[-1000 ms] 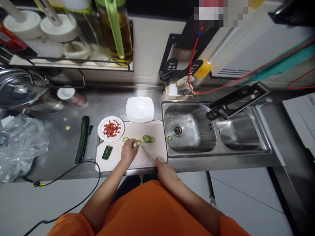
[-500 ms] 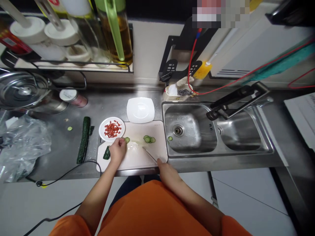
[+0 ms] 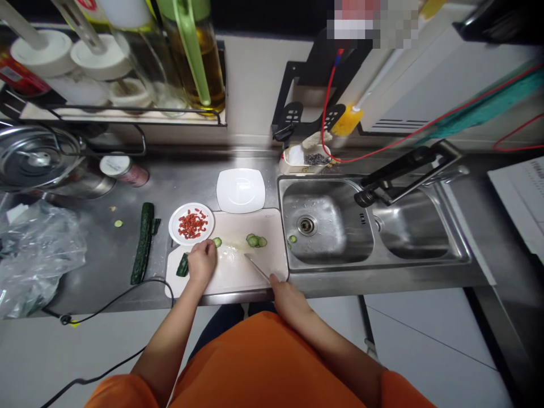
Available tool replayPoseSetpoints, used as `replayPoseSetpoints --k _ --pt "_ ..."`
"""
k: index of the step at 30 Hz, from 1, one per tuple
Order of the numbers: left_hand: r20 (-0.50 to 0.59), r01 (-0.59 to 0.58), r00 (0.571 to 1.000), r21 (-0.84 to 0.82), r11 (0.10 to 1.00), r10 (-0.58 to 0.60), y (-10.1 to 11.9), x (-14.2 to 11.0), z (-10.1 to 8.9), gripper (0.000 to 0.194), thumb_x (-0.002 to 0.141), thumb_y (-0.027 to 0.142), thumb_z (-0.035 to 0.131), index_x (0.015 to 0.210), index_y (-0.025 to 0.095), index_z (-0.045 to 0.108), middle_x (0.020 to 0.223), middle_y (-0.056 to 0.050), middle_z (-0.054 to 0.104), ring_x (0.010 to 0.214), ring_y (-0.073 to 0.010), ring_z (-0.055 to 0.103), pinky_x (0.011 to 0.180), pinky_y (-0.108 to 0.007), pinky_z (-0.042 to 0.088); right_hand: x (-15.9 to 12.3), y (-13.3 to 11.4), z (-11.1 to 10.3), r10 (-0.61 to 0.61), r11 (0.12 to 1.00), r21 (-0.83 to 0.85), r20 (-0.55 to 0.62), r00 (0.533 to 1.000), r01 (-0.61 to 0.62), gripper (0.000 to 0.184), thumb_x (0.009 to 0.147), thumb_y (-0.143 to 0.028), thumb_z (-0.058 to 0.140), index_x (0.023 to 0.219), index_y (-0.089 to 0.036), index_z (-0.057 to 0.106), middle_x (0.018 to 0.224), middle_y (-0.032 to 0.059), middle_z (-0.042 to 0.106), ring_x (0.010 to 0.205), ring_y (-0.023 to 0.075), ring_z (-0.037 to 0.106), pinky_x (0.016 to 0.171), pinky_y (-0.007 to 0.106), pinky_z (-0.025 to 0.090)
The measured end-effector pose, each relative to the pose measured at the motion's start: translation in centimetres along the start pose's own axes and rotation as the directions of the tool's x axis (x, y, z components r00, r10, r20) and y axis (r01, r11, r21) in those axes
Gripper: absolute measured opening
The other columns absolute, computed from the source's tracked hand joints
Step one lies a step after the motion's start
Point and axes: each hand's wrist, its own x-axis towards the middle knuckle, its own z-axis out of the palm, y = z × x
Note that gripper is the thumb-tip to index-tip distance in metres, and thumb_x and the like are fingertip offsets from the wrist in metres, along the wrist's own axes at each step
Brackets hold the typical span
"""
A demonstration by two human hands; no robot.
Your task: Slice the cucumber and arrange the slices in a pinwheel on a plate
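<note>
My left hand (image 3: 202, 262) is closed in a pinch over the left part of the pale cutting board (image 3: 229, 277). A thin cucumber slice (image 3: 217, 242) shows at its fingertips. Beside that hand lies a dark green cucumber piece (image 3: 182, 265), partly hidden by it. My right hand (image 3: 289, 297) grips a knife (image 3: 257, 267) at the board's front right, with the blade pointing up and left over the board. A small overlapping cluster of cucumber slices (image 3: 255, 241) rests on the right side of the board.
A white plate of red bits (image 3: 192, 224) overlaps the board's back left corner; a white square plate (image 3: 240, 191) stands behind. Left are a long cucumber (image 3: 143, 243), a black cable (image 3: 114, 297) and a plastic bag (image 3: 42, 249). The sink (image 3: 327, 221) holds a cucumber slice.
The view has shifted slightly, moving everything a little to the left in the picture. Both hands, the knife and the slices keep about the same places on the board.
</note>
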Motion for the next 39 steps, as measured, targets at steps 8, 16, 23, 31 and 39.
replayPoseSetpoints --k 8,16,23,31,39 --pt "0.062 -0.078 0.994 -0.144 0.986 0.088 2.9 -0.2 0.3 0.026 0.080 0.035 0.055 0.096 0.019 0.067 0.084 -0.006 0.066 0.075 -0.0171 0.059 0.074 -0.029 0.046 0.0 0.1 -0.1 -0.009 1.000 0.021 0.013 1.000 0.008 0.050 0.079 -0.002 0.037 0.127 -0.018 0.039 0.099 0.0139 0.064 0.097 0.0253 0.060 0.071 0.030 0.043" --pt "0.332 -0.197 0.908 -0.198 0.960 0.254 7.8 0.8 3.3 0.025 0.073 0.023 0.064 0.097 0.018 0.065 0.092 -0.006 0.064 0.089 -0.0188 0.057 0.082 -0.031 0.045 -0.2 0.0 -0.5 -0.017 1.000 0.016 0.010 1.000 0.017 0.049 0.079 -0.002 0.036 0.126 -0.017 0.041 0.100 0.0152 0.064 0.098 0.0264 0.060 0.074 0.032 0.044" --pt "0.347 -0.132 0.919 -0.177 0.975 0.187 8.3 0.9 3.4 0.012 0.070 0.018 0.063 0.082 0.018 0.064 0.081 -0.003 0.062 0.078 -0.0163 0.056 0.072 -0.028 0.043 -0.1 0.2 -0.3 -0.017 1.000 0.022 0.009 1.000 0.017 0.055 0.078 0.000 0.034 0.131 -0.017 0.037 0.099 0.0154 0.064 0.098 0.0280 0.060 0.072 0.033 0.044" --pt "0.395 0.009 0.913 -0.269 0.963 0.102 8.5 0.7 3.2 0.006 0.072 0.021 0.055 0.075 0.019 0.061 0.066 0.002 0.062 0.062 -0.0120 0.055 0.060 -0.022 0.038 0.1 0.4 -0.3 -0.028 1.000 0.002 0.001 1.000 0.028 0.053 0.078 0.000 0.034 0.128 -0.016 0.039 0.098 0.0147 0.064 0.096 0.0276 0.060 0.071 0.033 0.043" --pt "0.351 0.095 0.936 -0.238 0.967 -0.006 5.7 1.1 2.0 0.010 0.070 0.024 0.056 0.075 0.020 0.064 0.068 0.002 0.065 0.064 -0.0115 0.058 0.064 -0.021 0.040 0.2 0.6 -0.4 -0.027 1.000 -0.004 0.002 1.000 0.027 0.052 0.078 0.000 0.035 0.127 -0.018 0.040 0.097 0.0149 0.064 0.096 0.0276 0.060 0.069 0.032 0.042"
